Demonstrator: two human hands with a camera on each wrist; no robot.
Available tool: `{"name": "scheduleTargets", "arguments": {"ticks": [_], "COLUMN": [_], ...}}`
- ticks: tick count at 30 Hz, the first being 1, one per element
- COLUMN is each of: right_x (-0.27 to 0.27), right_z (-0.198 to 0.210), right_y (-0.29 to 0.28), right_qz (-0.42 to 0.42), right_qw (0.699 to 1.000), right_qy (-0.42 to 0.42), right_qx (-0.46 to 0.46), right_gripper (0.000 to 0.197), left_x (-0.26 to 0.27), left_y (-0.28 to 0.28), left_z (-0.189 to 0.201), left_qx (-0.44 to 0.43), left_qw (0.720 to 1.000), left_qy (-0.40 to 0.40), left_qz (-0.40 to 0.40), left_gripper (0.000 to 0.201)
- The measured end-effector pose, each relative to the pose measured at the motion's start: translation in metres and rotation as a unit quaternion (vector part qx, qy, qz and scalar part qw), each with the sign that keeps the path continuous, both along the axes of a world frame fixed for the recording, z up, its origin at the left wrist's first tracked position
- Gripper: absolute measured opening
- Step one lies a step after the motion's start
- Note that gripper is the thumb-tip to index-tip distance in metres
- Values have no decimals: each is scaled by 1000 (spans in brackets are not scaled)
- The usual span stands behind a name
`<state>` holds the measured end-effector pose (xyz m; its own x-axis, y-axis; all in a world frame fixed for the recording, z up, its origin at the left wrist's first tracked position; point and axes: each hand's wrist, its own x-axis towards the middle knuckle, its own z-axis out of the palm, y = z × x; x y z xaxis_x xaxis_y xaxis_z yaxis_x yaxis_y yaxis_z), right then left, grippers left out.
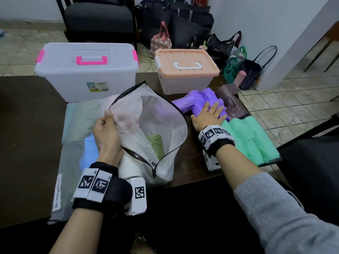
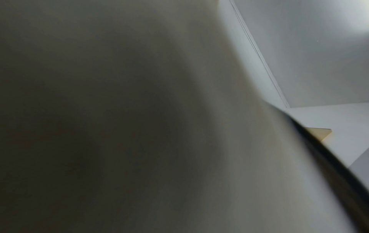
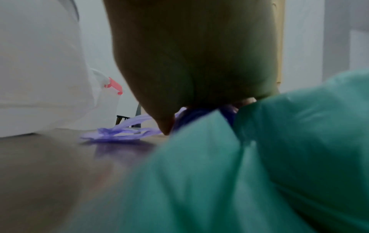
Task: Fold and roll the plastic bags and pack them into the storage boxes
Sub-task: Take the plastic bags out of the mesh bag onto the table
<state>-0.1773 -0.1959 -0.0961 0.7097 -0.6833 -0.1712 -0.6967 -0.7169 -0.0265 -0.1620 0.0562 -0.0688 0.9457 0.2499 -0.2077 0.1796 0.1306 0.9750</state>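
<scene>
A white mesh zip bag (image 1: 156, 129) with black trim stands open in the middle of the dark table. My left hand (image 1: 106, 129) pinches its near-left rim, thumb on top. An olive-green rolled bag (image 1: 156, 143) lies inside it. My right hand (image 1: 209, 114) lies flat with straight fingers on a purple plastic bag (image 1: 201, 98), seen also in the right wrist view as purple bag (image 3: 119, 132). A green plastic bag (image 1: 251, 142) lies under my right wrist and fills the right wrist view as green bag (image 3: 259, 165). The left wrist view is a blurred grey surface.
Two lidded storage boxes stand at the back: a clear one with pink clasps (image 1: 86, 70) and one with a peach lid (image 1: 187, 70). A brown plastic bag (image 1: 231, 99) lies beyond the purple one. Grey and blue bags (image 1: 78, 143) lie flat at left. Handbags stand on the floor behind.
</scene>
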Motion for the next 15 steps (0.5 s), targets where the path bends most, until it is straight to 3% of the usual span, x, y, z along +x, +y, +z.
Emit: {"name": "scheduleTargets", "arguments": {"ticks": [6,9,12,15], "right_x": [-8,-21,-44,-63], "right_z": [15,27,31,22], "right_y": [-9,-16,-21,-21], "right_qz": [-11,18,61,72], "right_qw": [994,991,992,996], "right_qy": [-33,-50,-41,-13], "right_qx": [100,126,100,56], "right_gripper": [73,68,63,61], "left_x": [-1,-5,-10,-18], "left_y": [-1,2,7,-3], "left_z": [4,14,28,39], "left_qx": [4,-28,49,51], "left_qw": [1000,998,988,966], "left_qy": [-9,-15,-54,-128], "left_qz": [-1,-62,-135,-218], "left_gripper": [38,40,32,34]}}
